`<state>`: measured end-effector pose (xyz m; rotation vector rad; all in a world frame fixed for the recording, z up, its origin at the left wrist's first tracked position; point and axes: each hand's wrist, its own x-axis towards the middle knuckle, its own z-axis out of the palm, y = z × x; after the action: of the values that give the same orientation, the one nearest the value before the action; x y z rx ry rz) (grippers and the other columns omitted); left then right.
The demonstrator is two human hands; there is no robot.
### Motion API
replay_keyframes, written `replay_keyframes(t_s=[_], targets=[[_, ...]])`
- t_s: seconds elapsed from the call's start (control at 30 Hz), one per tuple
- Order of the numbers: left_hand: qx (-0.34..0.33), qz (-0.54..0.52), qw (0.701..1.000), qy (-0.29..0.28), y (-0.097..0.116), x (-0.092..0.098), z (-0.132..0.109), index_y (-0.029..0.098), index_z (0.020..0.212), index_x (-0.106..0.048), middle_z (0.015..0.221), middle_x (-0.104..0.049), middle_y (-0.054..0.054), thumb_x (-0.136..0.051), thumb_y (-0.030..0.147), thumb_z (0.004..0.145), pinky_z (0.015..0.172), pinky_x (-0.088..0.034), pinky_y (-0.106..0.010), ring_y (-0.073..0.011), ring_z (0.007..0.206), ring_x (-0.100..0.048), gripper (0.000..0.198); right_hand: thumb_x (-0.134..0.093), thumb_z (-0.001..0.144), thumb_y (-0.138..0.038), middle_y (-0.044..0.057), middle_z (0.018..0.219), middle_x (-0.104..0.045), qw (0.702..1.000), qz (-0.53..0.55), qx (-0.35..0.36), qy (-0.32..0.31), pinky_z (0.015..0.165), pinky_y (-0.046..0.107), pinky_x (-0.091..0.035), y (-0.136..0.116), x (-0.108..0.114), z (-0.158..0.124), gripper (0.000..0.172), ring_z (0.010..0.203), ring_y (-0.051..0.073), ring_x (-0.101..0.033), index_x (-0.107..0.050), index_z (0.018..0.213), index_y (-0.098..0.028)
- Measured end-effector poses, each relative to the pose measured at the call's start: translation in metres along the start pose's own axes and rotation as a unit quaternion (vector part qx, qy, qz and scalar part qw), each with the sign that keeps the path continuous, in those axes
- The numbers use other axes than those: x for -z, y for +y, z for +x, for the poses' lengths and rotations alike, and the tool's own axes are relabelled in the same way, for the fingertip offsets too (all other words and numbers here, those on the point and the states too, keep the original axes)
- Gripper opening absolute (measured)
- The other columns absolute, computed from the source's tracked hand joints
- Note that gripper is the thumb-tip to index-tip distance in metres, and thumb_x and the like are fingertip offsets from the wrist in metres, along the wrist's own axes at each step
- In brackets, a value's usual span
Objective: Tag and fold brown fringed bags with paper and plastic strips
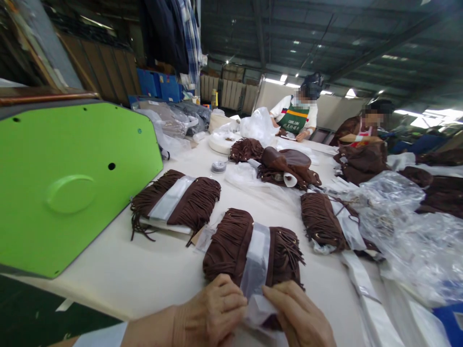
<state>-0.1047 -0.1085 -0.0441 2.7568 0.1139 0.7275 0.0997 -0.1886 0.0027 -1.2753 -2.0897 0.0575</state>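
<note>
A dark brown fringed bag (pixel 227 241) lies on the table in front of me, a translucent whitish strip (pixel 257 250) wrapped across its middle. Closed at the strip's near end is my left hand (pixel 215 311), fingers bent and pressed together on its left edge. My right hand (pixel 298 313) pinches the same end from the right, thumb and fingers close together. Between the hands the strip is creased and folded over the bag's near edge. My fingertips partly cover what they grip. Another fringed bag with a similar band (pixel 173 197) lies to the left, beyond my left hand.
A green machine panel (pixel 79 193) stands at the left. To the right lie a banded fringed bag (pixel 321 221), white strips (pixel 369 299) and crumpled clear plastic (pixel 415 241). Farther back are a tape roll (pixel 219 166), brown bags (pixel 289 166) and two people at work.
</note>
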Motion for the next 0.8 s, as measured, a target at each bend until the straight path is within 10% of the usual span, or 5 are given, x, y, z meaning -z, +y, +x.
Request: replay_keyframes(t_s=[0.23, 0.5, 0.8], targets=[[0.044, 0.031, 0.982, 0.18, 0.0, -0.027, -0.002, 0.0, 0.127, -0.034, 0.083, -0.063, -0.011, -0.018, 0.031, 0.099, 0.073, -0.044, -0.033, -0.0189, 0.076, -0.059, 0.045, -0.045, 0.092, -0.02, 0.0, 0.071, -0.064, 0.994, 0.024, -0.09, 0.059, 0.057, 0.017, -0.051, 0.029, -0.026, 0.026, 0.02, 0.065, 0.011, -0.063, -0.064, 0.086, -0.022], [0.048, 0.242, 0.957, 0.154, -0.004, -0.033, 0.004, 0.014, 0.102, -0.057, 0.096, -0.062, -0.01, -0.051, 0.018, 0.087, 0.064, -0.044, -0.028, -0.0162, 0.072, -0.056, 0.017, -0.05, 0.091, -0.033, 0.0, 0.068, -0.057, 0.984, 0.024, -0.168, 0.045, 0.053, 0.019, -0.048, 0.039, -0.042, 0.022, 0.025, 0.062, 0.011, -0.058, -0.061, 0.071, -0.022], [0.044, 0.309, 0.935, 0.171, -0.006, -0.04, 0.034, 0.015, 0.07, -0.052, 0.073, -0.061, -0.006, -0.044, 0.008, 0.081, 0.058, -0.03, -0.032, -0.0166, 0.058, -0.046, 0.016, -0.047, 0.092, -0.036, -0.002, 0.064, -0.056, 0.985, -0.004, -0.154, 0.072, 0.054, 0.019, -0.046, 0.04, -0.049, 0.024, 0.028, 0.058, 0.01, -0.057, -0.057, 0.071, -0.021]])
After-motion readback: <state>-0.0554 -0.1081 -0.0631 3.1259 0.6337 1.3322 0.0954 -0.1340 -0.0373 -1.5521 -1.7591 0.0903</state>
